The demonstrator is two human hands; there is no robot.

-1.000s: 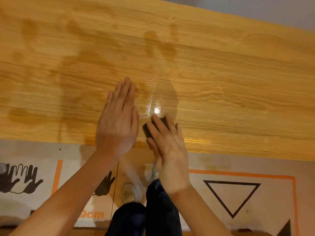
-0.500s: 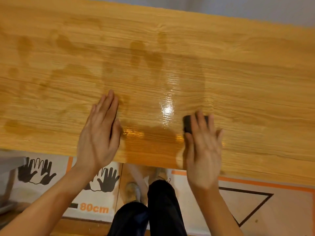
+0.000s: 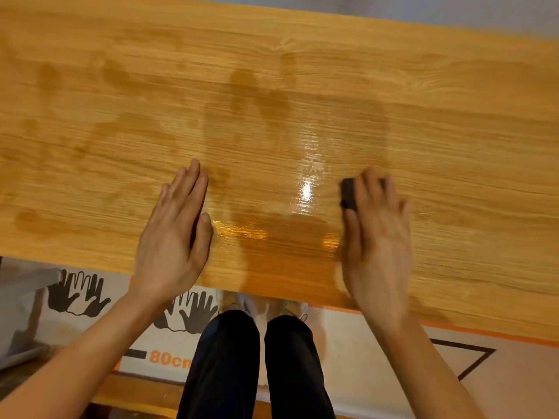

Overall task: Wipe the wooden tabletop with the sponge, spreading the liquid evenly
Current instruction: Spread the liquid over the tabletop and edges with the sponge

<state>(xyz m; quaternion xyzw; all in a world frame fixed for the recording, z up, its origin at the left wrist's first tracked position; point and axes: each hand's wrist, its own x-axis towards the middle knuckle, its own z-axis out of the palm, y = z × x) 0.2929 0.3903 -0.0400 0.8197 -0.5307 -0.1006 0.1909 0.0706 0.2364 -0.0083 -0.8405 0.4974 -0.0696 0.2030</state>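
Note:
The wooden tabletop (image 3: 302, 71) fills the upper view, with dark wet patches and a glossy film of liquid (image 3: 307, 189) near its front edge. My right hand (image 3: 378, 240) lies flat with straight fingers over a small dark sponge (image 3: 348, 195), pressing it onto the wood; only the sponge's left end shows. My left hand (image 3: 175, 234) rests flat on the table to the left, fingers straight and together, holding nothing. A wet, darker band lies between the two hands.
The table's front edge (image 3: 272, 293) runs just behind my wrists. Below it are my dark trouser legs (image 3: 257, 364) and a floor mat (image 3: 75, 297) printed with black hands, an "80cm" mark and a triangle. A grey wall lies beyond the far edge.
My right hand has slid the sponge to the right, away from my left hand, leaving a wet shiny band behind. My left hand has stayed flat on the table.

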